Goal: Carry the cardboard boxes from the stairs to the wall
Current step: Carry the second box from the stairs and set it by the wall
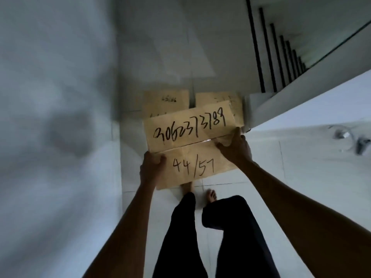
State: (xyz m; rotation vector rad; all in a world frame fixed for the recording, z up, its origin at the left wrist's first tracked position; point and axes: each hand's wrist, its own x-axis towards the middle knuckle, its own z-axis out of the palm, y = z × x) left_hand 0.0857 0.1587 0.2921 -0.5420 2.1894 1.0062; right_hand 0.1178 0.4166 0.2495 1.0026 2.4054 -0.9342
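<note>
Both hands grip one cardboard box (190,145) held out in front of the person, above the white tiled floor (261,167). The left hand (151,167) clamps the box's near left corner, thumb on top and fingers curled underneath. The right hand (235,146) holds the right edge, fingers spread over the top flap beside the taped seam. Handwritten digits run across the far flap, and "44/57" sits between the two hands on the near flap. Just beyond the hands, two more cardboard boxes — a left one (166,101) and a right one (218,98) — rest on the floor. Past the right hand, the stairs (281,57) show dark step edges. Below the held box — bare feet and dark trousers.
</note>
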